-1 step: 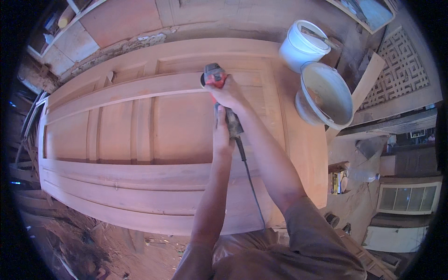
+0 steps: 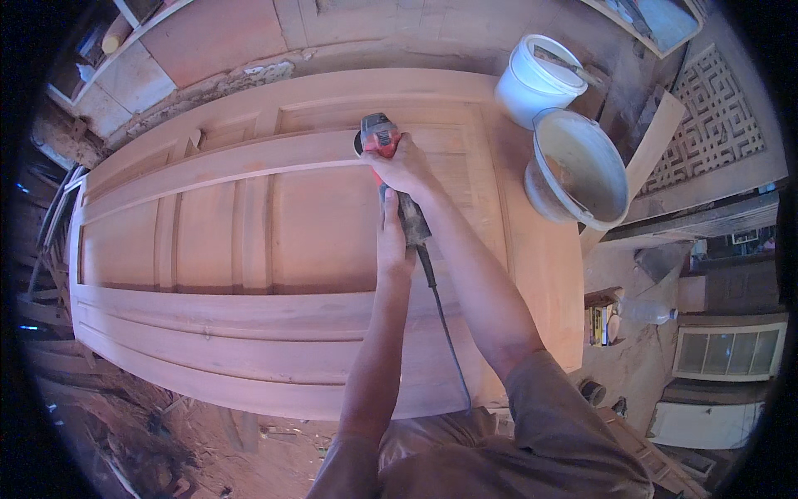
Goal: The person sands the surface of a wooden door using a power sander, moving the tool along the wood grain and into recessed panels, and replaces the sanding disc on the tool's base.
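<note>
With both hands I hold a dusty red and dark-grey angle grinder (image 2: 411, 218) over a wooden door (image 2: 324, 229) that lies flat before me. My right hand (image 2: 405, 166) is closed round the red front part, close behind the grinder's head. Further back, my left hand (image 2: 392, 239) grips the dark body from its left side; some of its fingers are hidden underneath. The head, with the edge of a round disc at its left, is at a long raised rail of the door. Whether the disc touches the wood I cannot tell. A dark cord (image 2: 447, 333) runs from the tool's rear toward me.
At the door's far right corner stand a white lidded bucket (image 2: 532, 87) with a flat tool on top and an open dusty bucket (image 2: 553, 195). Behind them leans a lattice panel (image 2: 706, 125). A curved shaving-like piece (image 2: 196, 140) rests on the door. Debris covers the floor (image 2: 241, 457) at lower left.
The angle grinder and both hands have shifted very slightly to the left along the rail. My grip is the same.
</note>
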`<move>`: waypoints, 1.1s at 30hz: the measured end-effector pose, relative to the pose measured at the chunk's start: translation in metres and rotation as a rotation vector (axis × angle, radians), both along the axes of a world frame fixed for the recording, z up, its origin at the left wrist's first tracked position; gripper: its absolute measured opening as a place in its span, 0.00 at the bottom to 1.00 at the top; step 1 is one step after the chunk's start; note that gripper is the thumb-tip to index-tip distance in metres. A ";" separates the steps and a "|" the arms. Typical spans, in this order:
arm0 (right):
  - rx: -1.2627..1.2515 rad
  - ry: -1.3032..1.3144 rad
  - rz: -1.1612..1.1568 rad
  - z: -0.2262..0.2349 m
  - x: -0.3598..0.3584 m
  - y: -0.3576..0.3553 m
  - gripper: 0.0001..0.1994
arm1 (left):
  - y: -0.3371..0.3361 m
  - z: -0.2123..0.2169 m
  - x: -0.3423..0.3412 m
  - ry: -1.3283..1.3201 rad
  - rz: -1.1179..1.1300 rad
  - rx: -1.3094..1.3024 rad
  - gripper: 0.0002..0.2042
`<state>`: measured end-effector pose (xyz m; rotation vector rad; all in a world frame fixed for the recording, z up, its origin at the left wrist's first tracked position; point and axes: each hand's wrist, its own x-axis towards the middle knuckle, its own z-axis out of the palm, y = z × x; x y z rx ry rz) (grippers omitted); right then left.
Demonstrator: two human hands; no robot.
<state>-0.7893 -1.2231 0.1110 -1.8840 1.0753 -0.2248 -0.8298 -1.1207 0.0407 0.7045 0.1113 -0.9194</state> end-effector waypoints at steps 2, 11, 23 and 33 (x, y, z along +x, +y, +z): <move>-0.038 -0.019 -0.019 -0.013 -0.017 -0.021 0.36 | -0.014 0.001 -0.014 -0.005 -0.054 -0.008 0.25; -0.159 -0.193 -0.210 -0.057 -0.131 -0.137 0.25 | -0.090 0.031 -0.105 -0.013 -0.204 0.193 0.33; -0.137 -0.118 0.036 -0.035 -0.011 -0.020 0.32 | -0.018 0.008 -0.021 0.000 0.016 0.029 0.24; -0.032 -0.292 -0.104 -0.028 -0.057 -0.060 0.29 | -0.031 0.026 -0.037 -0.194 -0.240 0.413 0.39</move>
